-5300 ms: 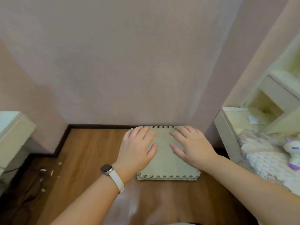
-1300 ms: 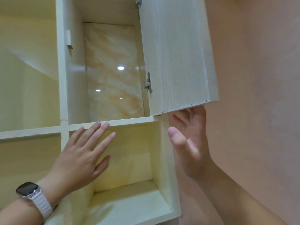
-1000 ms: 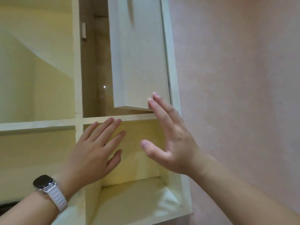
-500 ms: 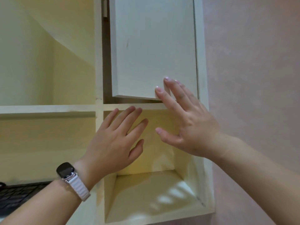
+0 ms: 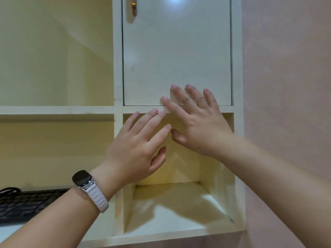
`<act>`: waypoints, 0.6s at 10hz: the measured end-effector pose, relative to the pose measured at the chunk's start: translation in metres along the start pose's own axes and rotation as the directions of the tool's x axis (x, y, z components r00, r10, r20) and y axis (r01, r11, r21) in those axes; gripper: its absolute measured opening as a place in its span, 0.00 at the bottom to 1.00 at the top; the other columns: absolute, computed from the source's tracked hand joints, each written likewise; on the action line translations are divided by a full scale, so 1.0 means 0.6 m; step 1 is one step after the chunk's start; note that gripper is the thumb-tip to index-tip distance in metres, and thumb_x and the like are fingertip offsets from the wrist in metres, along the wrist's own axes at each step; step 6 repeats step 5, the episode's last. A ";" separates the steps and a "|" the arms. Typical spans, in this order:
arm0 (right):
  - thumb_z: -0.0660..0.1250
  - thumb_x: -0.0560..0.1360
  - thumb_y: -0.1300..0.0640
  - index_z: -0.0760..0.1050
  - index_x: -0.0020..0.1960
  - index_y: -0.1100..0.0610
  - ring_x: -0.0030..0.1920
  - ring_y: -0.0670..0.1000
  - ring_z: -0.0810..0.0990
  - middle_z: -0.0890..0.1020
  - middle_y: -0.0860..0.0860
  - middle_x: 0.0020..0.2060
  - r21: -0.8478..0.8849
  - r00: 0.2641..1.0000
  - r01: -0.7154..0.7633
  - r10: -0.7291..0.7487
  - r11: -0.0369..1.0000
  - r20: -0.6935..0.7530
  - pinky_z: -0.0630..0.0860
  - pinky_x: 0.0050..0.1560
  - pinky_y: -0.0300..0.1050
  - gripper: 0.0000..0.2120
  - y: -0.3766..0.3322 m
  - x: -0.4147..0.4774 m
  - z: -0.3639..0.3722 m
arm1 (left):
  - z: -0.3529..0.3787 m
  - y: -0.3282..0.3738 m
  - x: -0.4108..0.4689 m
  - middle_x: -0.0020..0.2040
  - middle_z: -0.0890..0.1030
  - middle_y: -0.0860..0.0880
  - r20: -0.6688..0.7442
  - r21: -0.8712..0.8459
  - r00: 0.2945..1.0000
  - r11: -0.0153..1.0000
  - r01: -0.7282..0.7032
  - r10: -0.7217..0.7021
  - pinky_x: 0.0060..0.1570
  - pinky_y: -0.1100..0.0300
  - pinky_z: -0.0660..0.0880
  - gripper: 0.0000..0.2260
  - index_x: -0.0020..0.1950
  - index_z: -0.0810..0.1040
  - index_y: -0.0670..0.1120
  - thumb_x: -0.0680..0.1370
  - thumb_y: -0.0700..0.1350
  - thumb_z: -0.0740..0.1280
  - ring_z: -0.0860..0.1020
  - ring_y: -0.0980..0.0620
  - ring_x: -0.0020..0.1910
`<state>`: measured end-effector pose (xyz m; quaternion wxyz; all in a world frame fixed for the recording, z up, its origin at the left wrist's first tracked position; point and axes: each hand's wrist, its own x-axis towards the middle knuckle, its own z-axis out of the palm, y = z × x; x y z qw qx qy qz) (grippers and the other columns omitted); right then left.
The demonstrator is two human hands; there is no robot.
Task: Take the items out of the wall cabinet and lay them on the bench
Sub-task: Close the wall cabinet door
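Note:
The cream wall cabinet (image 5: 118,68) fills the view. Its white door (image 5: 176,51) at upper right lies flush in its frame, with a brass handle (image 5: 133,6) near its top left corner. My right hand (image 5: 197,126) rests flat with spread fingers on the door's lower edge. My left hand (image 5: 138,147), with a watch on its wrist, hovers open in front of the open cubby (image 5: 175,199) below the door. Neither hand holds anything. The cubby looks bare inside.
A black keyboard (image 5: 26,203) lies in the lower left shelf bay. Open shelf bays (image 5: 53,59) take up the left side. A pink wall (image 5: 286,86) runs along the cabinet's right side.
The cabinet door has swung from wide open to flush shut under my right hand. My left hand has drifted right, in front of the lower cubby. Earlier both hands pressed a foam mat tile on the floor.

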<state>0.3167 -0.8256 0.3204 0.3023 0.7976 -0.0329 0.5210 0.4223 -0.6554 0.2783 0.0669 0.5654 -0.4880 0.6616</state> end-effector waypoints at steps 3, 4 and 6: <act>0.62 0.73 0.41 0.52 0.79 0.46 0.78 0.58 0.51 0.52 0.52 0.80 0.064 0.989 -0.067 0.057 0.996 0.138 0.50 0.75 0.61 0.37 -0.021 -0.010 -0.041 | -0.018 -0.001 -0.001 0.72 0.71 0.40 0.091 -0.056 0.996 0.998 0.021 -0.015 0.70 0.42 0.62 0.21 0.65 0.76 0.44 0.74 0.50 0.65 0.67 0.41 0.73; 0.58 0.71 0.40 0.63 0.76 0.50 0.76 0.59 0.60 0.61 0.54 0.77 0.137 0.988 -0.117 0.101 0.984 0.117 0.58 0.72 0.61 0.35 -0.041 -0.037 -0.062 | -0.036 0.000 -0.020 0.72 0.71 0.41 0.115 -0.114 0.992 0.992 0.056 -0.043 0.70 0.42 0.62 0.23 0.68 0.75 0.45 0.75 0.51 0.64 0.66 0.42 0.73; 0.57 0.71 0.41 0.69 0.72 0.54 0.73 0.60 0.66 0.68 0.56 0.74 0.194 0.988 -0.137 0.119 0.971 0.103 0.63 0.70 0.61 0.33 -0.070 -0.085 -0.056 | -0.044 0.012 -0.053 0.70 0.73 0.42 0.071 -0.158 0.997 0.986 0.051 -0.040 0.69 0.42 0.64 0.22 0.68 0.75 0.45 0.76 0.52 0.64 0.69 0.42 0.71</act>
